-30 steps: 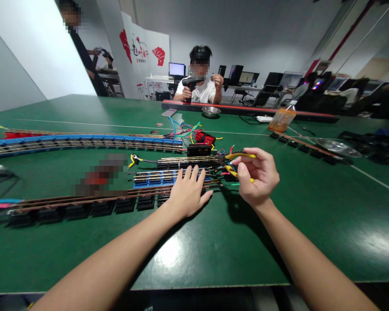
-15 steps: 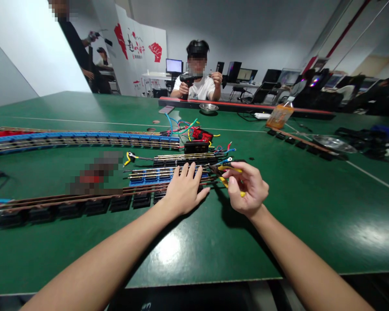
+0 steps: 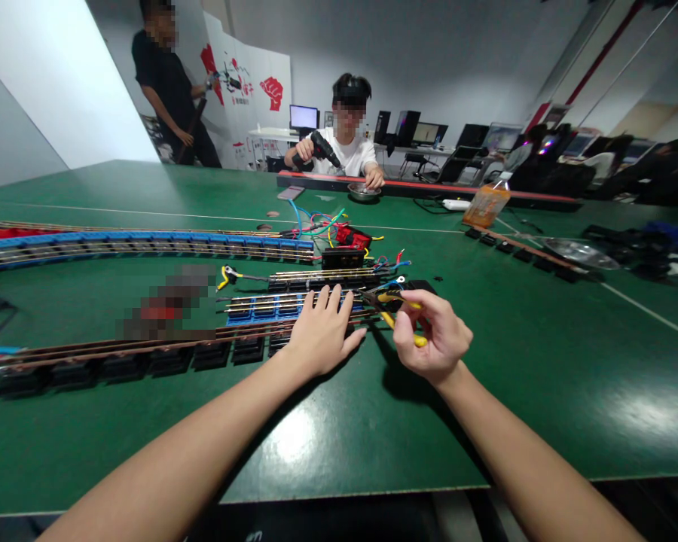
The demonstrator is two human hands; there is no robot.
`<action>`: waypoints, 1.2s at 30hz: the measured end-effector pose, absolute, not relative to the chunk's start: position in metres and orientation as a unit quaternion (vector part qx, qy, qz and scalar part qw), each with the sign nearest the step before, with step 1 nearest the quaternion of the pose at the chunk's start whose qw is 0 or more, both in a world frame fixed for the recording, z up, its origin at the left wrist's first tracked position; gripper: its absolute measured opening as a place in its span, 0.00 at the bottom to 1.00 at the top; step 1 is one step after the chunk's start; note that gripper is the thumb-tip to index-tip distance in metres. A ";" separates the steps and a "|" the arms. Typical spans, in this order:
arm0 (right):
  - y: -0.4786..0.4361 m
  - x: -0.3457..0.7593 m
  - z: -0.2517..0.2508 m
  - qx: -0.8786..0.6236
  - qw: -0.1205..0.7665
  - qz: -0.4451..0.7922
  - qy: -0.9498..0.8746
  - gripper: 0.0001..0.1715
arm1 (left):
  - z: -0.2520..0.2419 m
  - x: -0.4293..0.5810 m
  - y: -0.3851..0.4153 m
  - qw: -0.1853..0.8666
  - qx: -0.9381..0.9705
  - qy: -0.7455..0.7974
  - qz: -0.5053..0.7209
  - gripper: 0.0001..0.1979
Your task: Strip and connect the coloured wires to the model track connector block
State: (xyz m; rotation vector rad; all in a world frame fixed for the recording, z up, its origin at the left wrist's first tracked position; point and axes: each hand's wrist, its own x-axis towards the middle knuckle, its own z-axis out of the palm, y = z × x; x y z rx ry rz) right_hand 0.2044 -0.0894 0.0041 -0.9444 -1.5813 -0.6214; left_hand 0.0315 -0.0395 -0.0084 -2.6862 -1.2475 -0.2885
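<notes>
My left hand (image 3: 323, 325) lies flat, fingers spread, across a short track piece with a blue base (image 3: 248, 307) and the longer brown-railed strip on black blocks (image 3: 195, 340). Yellow-handled pliers (image 3: 385, 302) are gripped in my right hand (image 3: 434, 331), one handle at the fingers and one by the thumb. Their dark jaws point left, at the right-hand ends of the rods; whether they bite on one, I cannot tell. Just beyond lies another black-based rod piece (image 3: 316, 278), with a ring-ended blue wire (image 3: 392, 283) near the pliers.
Behind the rods stand a black box (image 3: 342, 259) and a red part (image 3: 352, 237) with coloured wires. A long curved blue track (image 3: 147, 247) runs left. Across the green table (image 3: 542, 361), a co-worker with a drill (image 3: 325, 149) reaches to a metal bowl (image 3: 364, 193). An orange bottle (image 3: 487, 202) stands at right.
My left hand stays in place. My right hand and the pliers have shifted slightly. The co-worker opposite has lowered a hand to the bowl and tilted the drill down; the standing person moved right.
</notes>
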 end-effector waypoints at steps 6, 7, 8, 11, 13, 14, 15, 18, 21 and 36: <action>-0.087 0.211 0.001 -0.419 0.580 -0.253 -0.651 0.18 | -0.009 0.031 -0.039 0.084 -0.899 -0.418 -0.097 0.35; -0.087 0.211 0.002 -0.416 0.577 -0.257 -0.655 0.18 | -0.009 0.031 -0.039 0.084 -0.899 -0.419 -0.096 0.35; -0.087 0.211 0.003 -0.412 0.571 -0.264 -0.659 0.18 | -0.008 0.031 -0.039 0.085 -0.899 -0.419 -0.094 0.35; -0.088 0.209 0.005 -0.395 0.549 -0.296 -0.675 0.17 | -0.008 0.031 -0.039 0.086 -0.899 -0.420 -0.089 0.35; -0.089 0.208 0.006 -0.392 0.543 -0.307 -0.676 0.16 | -0.008 0.031 -0.039 0.086 -0.900 -0.419 -0.087 0.35; -0.089 0.208 0.005 -0.397 0.547 -0.302 -0.672 0.16 | -0.008 0.031 -0.040 0.086 -0.900 -0.419 -0.087 0.35; -0.090 0.209 0.004 -0.407 0.555 -0.291 -0.664 0.16 | -0.008 0.031 -0.040 0.086 -0.900 -0.419 -0.087 0.35; -0.089 0.212 0.001 -0.445 0.588 -0.242 -0.630 0.17 | -0.008 0.030 -0.039 0.084 -0.901 -0.416 -0.092 0.35; -0.088 0.214 0.001 -0.459 0.601 -0.226 -0.614 0.17 | -0.009 0.030 -0.039 0.081 -0.902 -0.414 -0.094 0.35; -0.088 0.198 0.010 -0.275 0.438 -0.223 -0.826 0.12 | -0.006 0.029 -0.040 0.076 -0.905 -0.411 -0.075 0.34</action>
